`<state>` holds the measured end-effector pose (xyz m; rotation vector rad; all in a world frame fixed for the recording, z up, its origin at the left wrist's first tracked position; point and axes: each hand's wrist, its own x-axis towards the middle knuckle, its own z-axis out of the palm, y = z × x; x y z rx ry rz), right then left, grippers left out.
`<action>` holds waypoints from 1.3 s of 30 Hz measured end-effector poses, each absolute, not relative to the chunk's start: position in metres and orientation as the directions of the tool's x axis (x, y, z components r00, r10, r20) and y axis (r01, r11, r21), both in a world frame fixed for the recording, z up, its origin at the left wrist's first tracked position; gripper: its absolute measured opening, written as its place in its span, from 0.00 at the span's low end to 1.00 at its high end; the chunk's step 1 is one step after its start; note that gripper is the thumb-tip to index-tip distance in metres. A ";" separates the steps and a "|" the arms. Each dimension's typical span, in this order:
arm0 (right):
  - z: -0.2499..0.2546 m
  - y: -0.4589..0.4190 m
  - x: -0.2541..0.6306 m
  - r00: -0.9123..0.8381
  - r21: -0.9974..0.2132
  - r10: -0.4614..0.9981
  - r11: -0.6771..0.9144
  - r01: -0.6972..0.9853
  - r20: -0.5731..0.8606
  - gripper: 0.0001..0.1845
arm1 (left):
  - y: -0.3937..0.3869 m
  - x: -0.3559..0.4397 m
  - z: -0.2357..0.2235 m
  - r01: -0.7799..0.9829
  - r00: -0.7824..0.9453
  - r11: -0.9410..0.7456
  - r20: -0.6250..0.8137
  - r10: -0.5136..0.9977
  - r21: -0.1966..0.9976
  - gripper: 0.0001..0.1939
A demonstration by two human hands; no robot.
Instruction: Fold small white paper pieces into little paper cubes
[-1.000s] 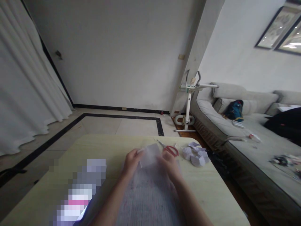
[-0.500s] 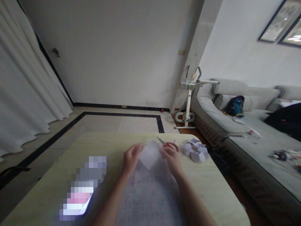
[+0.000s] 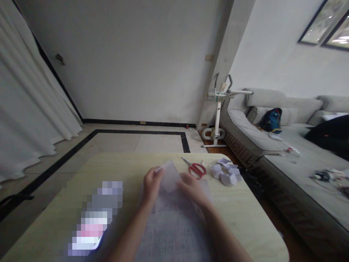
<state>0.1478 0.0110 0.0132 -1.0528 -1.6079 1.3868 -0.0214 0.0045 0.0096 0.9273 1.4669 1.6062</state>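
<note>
A small piece of white paper (image 3: pixel 170 177) is held up over the table, its left edge pinched by my left hand (image 3: pixel 152 183). My right hand (image 3: pixel 190 185) is at the paper's right side, fingers curled and blurred by motion; whether they grip the edge I cannot tell. Beneath both forearms lies a large printed sheet (image 3: pixel 177 225), its print too smeared to read. Just beyond my right hand rest red-handled scissors (image 3: pixel 196 169), blades pointing away to the left. Several folded paper pieces (image 3: pixel 226 173) sit in a ring to the right of the scissors.
A phone-like device with a blurred-out screen (image 3: pixel 94 218) stands at the left of the pale wooden table (image 3: pixel 251 225). The table's rounded far edge faces a tiled floor. To the right are a grey sofa (image 3: pixel 294 142) and a white exercise machine (image 3: pixel 217 116).
My right hand has shifted left and slightly down, closer to my left hand. The paper has turned and looks narrower. More of the scissors' handles shows.
</note>
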 end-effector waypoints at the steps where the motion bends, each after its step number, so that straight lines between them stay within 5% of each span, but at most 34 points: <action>1: 0.014 0.012 0.148 -0.358 -0.990 0.934 0.064 0.127 0.014 0.13 | 0.005 -0.022 0.009 -0.072 -0.443 -0.045 0.009 0.896 0.996 0.16; 6: 0.017 0.017 0.156 -0.186 -0.994 0.982 -0.022 0.111 -0.042 0.11 | 0.003 -0.021 0.009 -0.139 -0.312 -0.032 -0.013 0.950 0.990 0.17; 11: 0.019 0.016 0.158 -0.223 -0.998 0.973 -0.042 0.054 -0.053 0.09 | 0.002 -0.021 0.011 -0.078 -0.209 0.030 -0.046 0.977 0.996 0.17; 22: 0.020 0.017 0.158 -0.113 -0.980 0.993 0.043 0.193 0.021 0.18 | 0.000 -0.020 0.009 0.112 -0.238 -0.078 0.103 0.966 0.991 0.14; 27: 0.017 0.019 0.158 -0.043 -0.972 0.993 0.117 0.203 0.111 0.19 | 0.005 -0.029 0.005 0.153 -0.380 -0.117 0.167 0.910 0.981 0.14; 39: 0.004 0.024 0.153 0.044 -0.965 0.981 0.179 0.190 0.190 0.20 | 0.005 -0.027 0.007 0.099 -0.368 -0.095 0.125 0.921 0.991 0.15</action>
